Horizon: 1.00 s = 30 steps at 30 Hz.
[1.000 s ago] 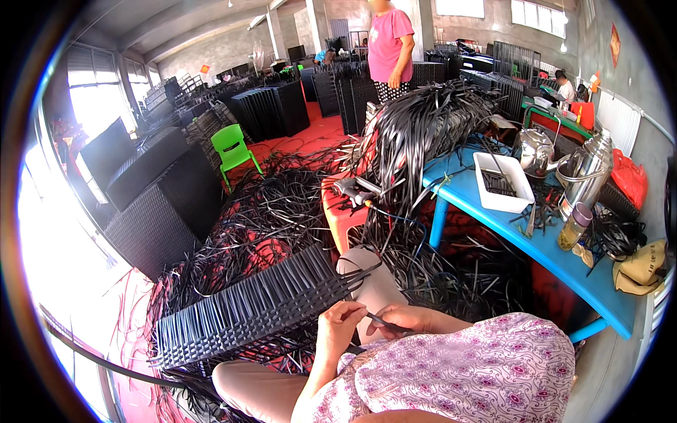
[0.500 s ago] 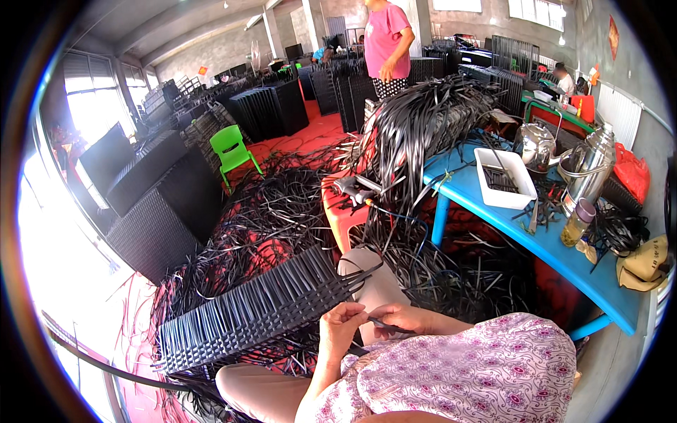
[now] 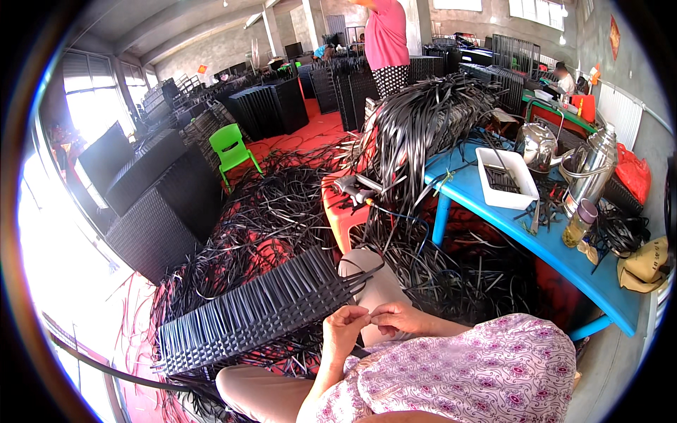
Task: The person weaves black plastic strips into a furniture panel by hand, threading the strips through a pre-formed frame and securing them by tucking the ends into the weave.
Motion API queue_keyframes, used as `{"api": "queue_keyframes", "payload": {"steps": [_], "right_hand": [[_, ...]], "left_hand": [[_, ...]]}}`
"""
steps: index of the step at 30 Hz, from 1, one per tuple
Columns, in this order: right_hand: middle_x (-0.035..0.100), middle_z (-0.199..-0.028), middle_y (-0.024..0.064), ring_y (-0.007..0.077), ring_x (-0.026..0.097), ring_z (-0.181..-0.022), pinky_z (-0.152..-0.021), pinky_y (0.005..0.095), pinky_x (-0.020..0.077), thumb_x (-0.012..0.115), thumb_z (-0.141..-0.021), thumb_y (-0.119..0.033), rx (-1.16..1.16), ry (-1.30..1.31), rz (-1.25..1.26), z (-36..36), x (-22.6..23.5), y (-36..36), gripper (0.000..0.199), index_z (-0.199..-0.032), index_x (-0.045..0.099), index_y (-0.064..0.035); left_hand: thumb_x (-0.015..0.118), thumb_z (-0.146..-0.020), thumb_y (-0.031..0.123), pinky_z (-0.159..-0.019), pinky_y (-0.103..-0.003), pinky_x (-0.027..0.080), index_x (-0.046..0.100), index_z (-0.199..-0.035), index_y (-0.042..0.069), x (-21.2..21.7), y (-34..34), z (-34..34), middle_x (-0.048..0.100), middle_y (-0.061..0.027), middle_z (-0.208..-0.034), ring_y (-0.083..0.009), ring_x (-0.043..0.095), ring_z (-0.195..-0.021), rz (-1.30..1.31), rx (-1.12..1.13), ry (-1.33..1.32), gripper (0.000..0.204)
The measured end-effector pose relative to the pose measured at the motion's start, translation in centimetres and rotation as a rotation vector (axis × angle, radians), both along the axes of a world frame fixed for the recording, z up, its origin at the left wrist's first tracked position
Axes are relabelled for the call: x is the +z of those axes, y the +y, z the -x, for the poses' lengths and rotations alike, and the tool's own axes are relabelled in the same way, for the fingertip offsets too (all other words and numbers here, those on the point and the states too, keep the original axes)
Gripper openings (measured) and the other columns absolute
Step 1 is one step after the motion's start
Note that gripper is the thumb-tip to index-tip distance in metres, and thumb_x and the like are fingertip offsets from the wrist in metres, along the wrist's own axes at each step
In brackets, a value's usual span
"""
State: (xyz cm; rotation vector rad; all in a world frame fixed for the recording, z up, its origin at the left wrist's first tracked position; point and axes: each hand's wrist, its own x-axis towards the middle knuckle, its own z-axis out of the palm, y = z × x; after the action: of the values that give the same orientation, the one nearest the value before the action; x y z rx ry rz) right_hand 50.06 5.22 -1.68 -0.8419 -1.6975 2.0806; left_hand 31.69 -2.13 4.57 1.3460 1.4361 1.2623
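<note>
- The left hand (image 3: 343, 328) is curled, fingertips pinched on a thin black plastic strip at the near end of the long black woven wicker panel (image 3: 254, 314); the right hand (image 3: 396, 319) sits just beside it, fingers pressed together on the same strip end, the 2 hands almost touching.
- The woven panel lies across the person's lap, running from the hands out to the person's left, its loose strip ends fanning toward a beige-trousered knee (image 3: 370, 278).
- A pink floral patterned sleeve (image 3: 465, 374) fills the lower edge.
- Around the panel the red floor (image 3: 296, 137) is covered by a tangled heap of loose black strips (image 3: 275, 218).
- Ahead stands a red plastic stool (image 3: 345, 215) carrying a grey handheld tool (image 3: 352, 187).
- To the right is a blue table (image 3: 564, 257) with a white rectangular tray (image 3: 506, 178), a steel kettle (image 3: 537, 146), a tall steel flask (image 3: 591, 169) and a small bottle (image 3: 580, 222); a big bundle of black strips (image 3: 423, 120) drapes over its far end.
- To the left sit dark wicker furniture blocks (image 3: 151, 204) and a green plastic chair (image 3: 231, 149).
- Farther back, a person in a pink top (image 3: 386, 39) stands among stacked black panels.
</note>
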Motion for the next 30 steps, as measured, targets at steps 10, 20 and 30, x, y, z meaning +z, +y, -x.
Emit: {"api": "queue_keyframes", "payload": {"steps": [10,20,30], "right_hand": [[0.06,-0.08,0.0012,0.0088,0.056,-0.067,-0.063,0.0232,0.0466,0.056,-0.102,-0.03,-0.002,0.016,-0.05,0.2,0.6,-0.1,0.031,-0.111,0.066,-0.0022],[0.06,-0.077,0.0,0.0081,0.055,-0.065,-0.062,0.0227,0.046,0.054,-0.103,-0.031,-0.011,0.0,-0.038,0.2,1.3,0.0,0.032,-0.113,0.067,-0.003],[0.057,-0.072,-0.0015,0.0063,0.052,-0.061,-0.057,0.0218,0.0438,0.055,-0.102,-0.028,-0.086,0.055,-0.127,0.2,0.9,-0.1,0.028,-0.109,0.07,-0.0052]], "left_hand": [[0.072,-0.085,0.001,-0.065,-0.021,0.051,0.07,-0.092,-0.003,0.6,-0.1,0.1,0.071,-0.0044,-0.078,-0.008,0.066,-0.073,0.008,0.003,-0.043,0.009],[0.07,-0.085,-0.001,-0.066,-0.021,0.052,0.068,-0.089,-0.003,1.1,-0.1,0.1,0.072,-0.0064,-0.079,-0.0099,0.068,-0.074,-0.012,0.01,-0.077,0.005],[0.07,-0.086,0.0,-0.065,-0.02,0.05,0.069,-0.092,-0.003,0.8,0.1,-0.2,0.071,-0.0032,-0.079,-0.0064,0.064,-0.071,-0.049,0.033,-0.128,0.007]]}}
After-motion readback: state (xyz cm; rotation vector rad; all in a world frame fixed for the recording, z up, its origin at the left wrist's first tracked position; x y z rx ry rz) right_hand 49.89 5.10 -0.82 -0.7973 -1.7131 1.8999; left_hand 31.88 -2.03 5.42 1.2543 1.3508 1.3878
